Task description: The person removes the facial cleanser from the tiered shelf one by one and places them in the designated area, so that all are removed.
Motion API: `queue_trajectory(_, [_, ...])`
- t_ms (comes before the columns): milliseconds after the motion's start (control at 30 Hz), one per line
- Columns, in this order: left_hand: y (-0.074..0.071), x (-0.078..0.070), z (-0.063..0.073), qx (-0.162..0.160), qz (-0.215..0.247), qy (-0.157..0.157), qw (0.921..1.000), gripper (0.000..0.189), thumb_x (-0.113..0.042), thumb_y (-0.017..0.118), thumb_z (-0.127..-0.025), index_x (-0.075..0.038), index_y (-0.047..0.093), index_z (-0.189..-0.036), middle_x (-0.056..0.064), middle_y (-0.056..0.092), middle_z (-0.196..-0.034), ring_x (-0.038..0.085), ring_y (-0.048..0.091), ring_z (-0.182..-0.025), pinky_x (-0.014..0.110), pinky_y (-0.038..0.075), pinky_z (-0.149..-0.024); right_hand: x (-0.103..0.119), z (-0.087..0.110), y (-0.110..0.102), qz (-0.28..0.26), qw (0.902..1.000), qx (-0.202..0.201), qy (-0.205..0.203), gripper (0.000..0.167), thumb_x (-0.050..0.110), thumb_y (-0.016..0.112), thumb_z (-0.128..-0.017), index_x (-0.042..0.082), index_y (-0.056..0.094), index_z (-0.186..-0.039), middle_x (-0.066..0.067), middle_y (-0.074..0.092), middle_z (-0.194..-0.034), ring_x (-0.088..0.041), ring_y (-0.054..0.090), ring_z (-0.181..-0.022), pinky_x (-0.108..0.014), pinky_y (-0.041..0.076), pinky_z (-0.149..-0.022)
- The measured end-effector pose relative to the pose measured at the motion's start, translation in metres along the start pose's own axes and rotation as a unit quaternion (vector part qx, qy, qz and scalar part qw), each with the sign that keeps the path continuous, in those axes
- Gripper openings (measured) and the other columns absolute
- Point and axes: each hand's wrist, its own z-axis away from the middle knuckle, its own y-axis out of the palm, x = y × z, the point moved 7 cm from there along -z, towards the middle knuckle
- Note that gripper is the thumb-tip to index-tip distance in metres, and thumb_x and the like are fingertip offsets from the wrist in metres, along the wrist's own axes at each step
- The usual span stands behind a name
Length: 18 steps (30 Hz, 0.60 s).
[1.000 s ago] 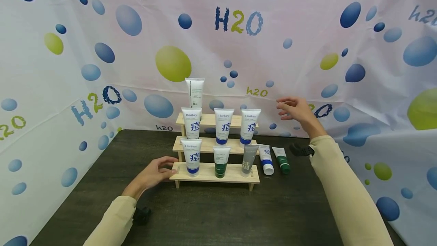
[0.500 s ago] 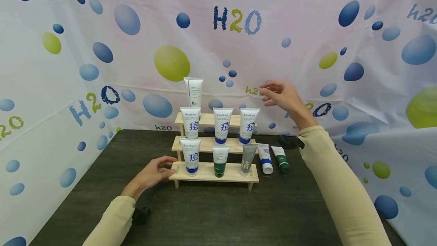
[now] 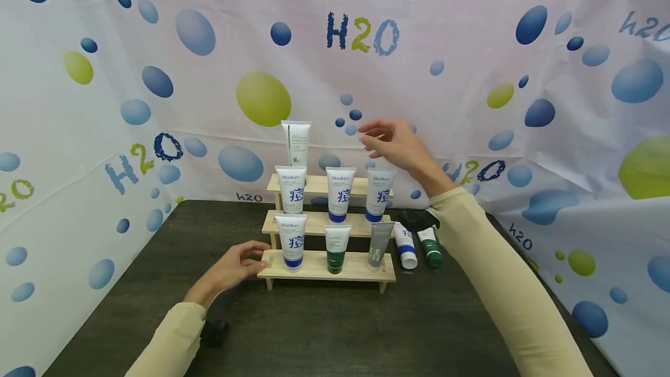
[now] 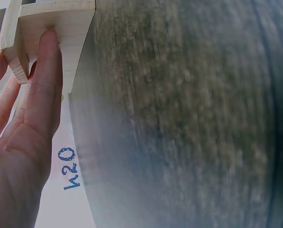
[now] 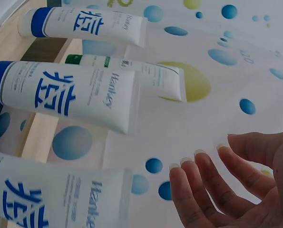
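A three-tier wooden display stand [image 3: 314, 273] bears several white squeeze tubes. At its left end my left hand [image 3: 230, 269] grips the bottom shelf; in the left wrist view a finger [image 4: 45, 71] lies against the shelf's underside, with the thumb on the other side. My right hand [image 3: 392, 141] hangs in the air above the right part of the stand, its fingers loosely curved around nothing. Below it are two blue-based tubes, the middle one [image 3: 341, 194] and the right one [image 3: 380, 194]. On the top shelf a taller white tube [image 3: 297, 144] stands at the left.
The bottom shelf bears a blue-based tube [image 3: 291, 240], a green-based tube [image 3: 337, 248] and a grey tube [image 3: 379, 244]. Two more tubes lie right of the stand, one blue-and-white [image 3: 405, 246] and one green-and-white [image 3: 430, 247]. A printed curtain [image 3: 466, 28] hangs behind the dark table [image 3: 314, 330].
My right hand has moved left and somewhat up, from beside the stand to over its right part. The left hand keeps its hold, and the tubes stay put.
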Motion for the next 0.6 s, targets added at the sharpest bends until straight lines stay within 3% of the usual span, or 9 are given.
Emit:
queue_trajectory(167, [0.000, 0.001, 0.001, 0.001, -0.004, 0.001, 1.0000, 0.049, -0.019, 0.071, -0.099, -0.004, 0.055, -0.143, 0.026, 0.053, -0.144, 0.034, 0.068, -0.119, 0.044, 0.062, -0.090, 0.007, -0.012, 0.022, 0.004, 0.9997, 0.021, -0.012, 0.038, 0.018, 0.061, -0.104, 0.002, 0.058, -0.139, -0.020, 0.064, -0.137, -0.036, 0.067, -0.118, -0.045, 0.059, -0.098])
queue_trajectory(367, [0.002, -0.001, 0.002, 0.006, -0.003, 0.006, 1.0000, 0.050, -0.020, 0.071, -0.099, -0.003, 0.055, -0.143, 0.026, 0.053, -0.144, 0.033, 0.068, -0.118, 0.043, 0.062, -0.089, 0.007, -0.024, 0.043, 0.011, 0.9997, 0.021, 0.003, 0.042, 0.017, 0.063, -0.103, 0.002, 0.056, -0.141, -0.019, 0.066, -0.135, -0.033, 0.068, -0.118, -0.040, 0.060, -0.097])
queue_trajectory(600, [0.000, -0.003, 0.001, 0.009, 0.001, 0.021, 0.9997, 0.050, -0.019, 0.070, -0.099, -0.002, 0.054, -0.143, 0.029, 0.052, -0.145, 0.033, 0.069, -0.117, 0.041, 0.062, -0.087, 0.014, -0.039, 0.064, -0.036, 0.9987, 0.029, 0.021, 0.047, 0.016, 0.065, -0.102, 0.001, 0.052, -0.145, -0.018, 0.065, -0.134, -0.032, 0.067, -0.119, -0.036, 0.061, -0.095])
